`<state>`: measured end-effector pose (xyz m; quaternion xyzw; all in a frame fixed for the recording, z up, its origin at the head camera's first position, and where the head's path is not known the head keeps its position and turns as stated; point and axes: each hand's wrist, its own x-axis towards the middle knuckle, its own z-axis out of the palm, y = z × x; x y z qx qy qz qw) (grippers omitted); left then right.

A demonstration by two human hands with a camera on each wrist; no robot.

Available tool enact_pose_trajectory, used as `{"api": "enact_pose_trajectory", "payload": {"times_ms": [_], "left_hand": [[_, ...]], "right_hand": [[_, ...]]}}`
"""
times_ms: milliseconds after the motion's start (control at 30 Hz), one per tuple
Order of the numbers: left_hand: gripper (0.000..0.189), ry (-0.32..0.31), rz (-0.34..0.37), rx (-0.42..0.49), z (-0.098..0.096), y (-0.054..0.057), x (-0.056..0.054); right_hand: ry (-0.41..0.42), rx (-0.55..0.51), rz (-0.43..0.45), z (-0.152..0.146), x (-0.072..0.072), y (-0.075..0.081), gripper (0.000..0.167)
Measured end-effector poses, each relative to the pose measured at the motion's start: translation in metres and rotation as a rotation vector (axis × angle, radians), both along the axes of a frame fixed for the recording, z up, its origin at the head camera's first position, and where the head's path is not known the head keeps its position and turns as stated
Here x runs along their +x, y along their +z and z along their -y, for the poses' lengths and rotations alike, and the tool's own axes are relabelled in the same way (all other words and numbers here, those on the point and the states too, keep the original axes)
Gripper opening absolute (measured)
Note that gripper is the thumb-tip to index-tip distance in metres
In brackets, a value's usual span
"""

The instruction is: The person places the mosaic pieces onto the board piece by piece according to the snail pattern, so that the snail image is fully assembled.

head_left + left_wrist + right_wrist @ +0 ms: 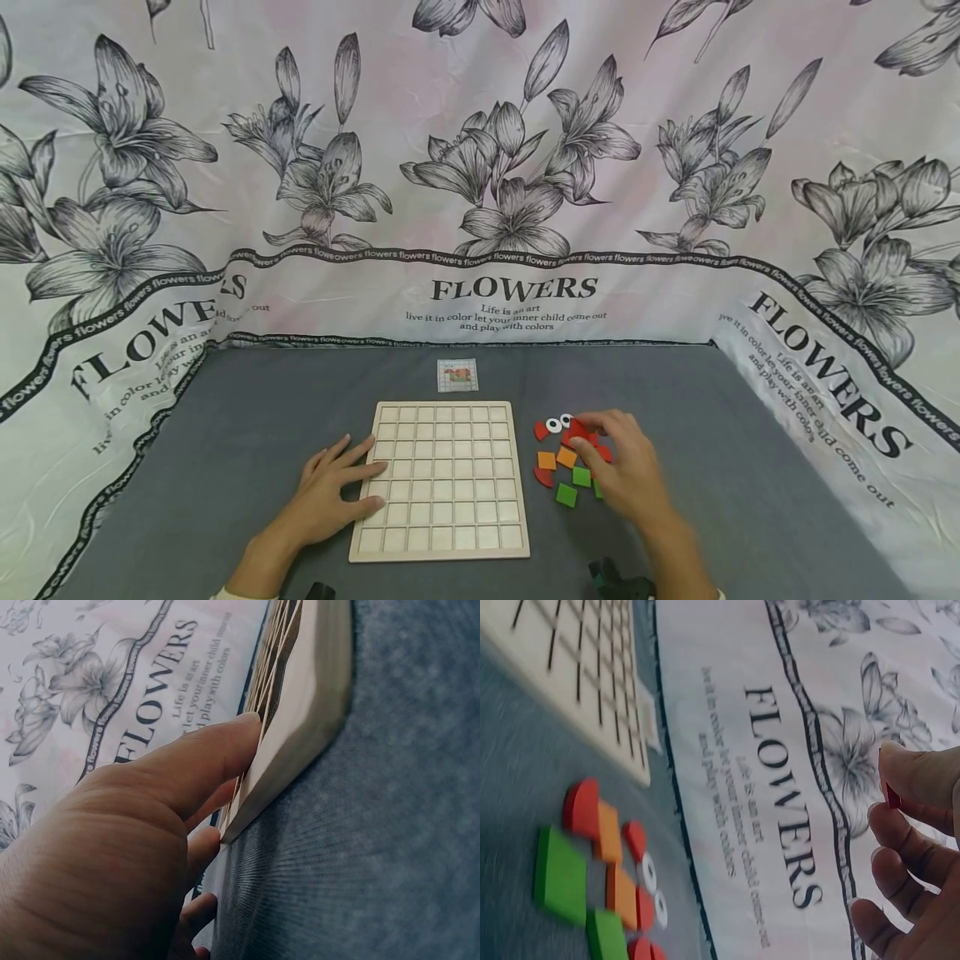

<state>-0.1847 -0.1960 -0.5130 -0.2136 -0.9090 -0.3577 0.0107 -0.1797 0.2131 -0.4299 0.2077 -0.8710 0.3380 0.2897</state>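
Observation:
A pale wooden grid board, its squares bare, lies on the grey table. My left hand rests at the board's left edge, fingers spread, with thumb and fingertips on the rim. In the left wrist view the thumb presses on the board's edge. My right hand is above the loose pieces right of the board. Between its thumb and index finger it pinches a small red tile, seen nearly edge-on in the right wrist view. Its exact shape is unclear.
Beside the board lie green squares, orange squares, red rounded pieces and white rings. Behind the board sits a small picture card. Flower-printed cloth closes off the table's back and sides.

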Motion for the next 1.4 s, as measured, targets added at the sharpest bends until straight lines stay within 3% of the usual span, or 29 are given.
{"api": "enact_pose_trajectory", "payload": {"times_ms": [267, 500, 967, 1233, 1400], "left_hand": [[0.053, -0.003, 0.014, 0.001, -0.001, 0.000, -0.001], [0.053, 0.000, 0.016, -0.003, -0.001, 0.000, 0.000], [0.053, 0.000, 0.012, 0.004, 0.000, -0.001, 0.000], [0.052, -0.002, -0.005, -0.001, 0.001, -0.003, 0.000], [0.052, -0.009, -0.008, 0.003, 0.001, -0.002, -0.001]], "right_hand": [[0.062, -0.034, -0.015, 0.028, -0.006, 0.007, 0.033], [0.154, -0.091, -0.062, 0.053, -0.019, 0.000, 0.032], [0.155, -0.153, 0.098, 0.089, -0.033, -0.022, 0.025], [0.107, -0.091, 0.207, 0.096, -0.038, -0.049, 0.022], [0.098, -0.070, 0.253, 0.096, -0.039, -0.056, 0.021]]}}
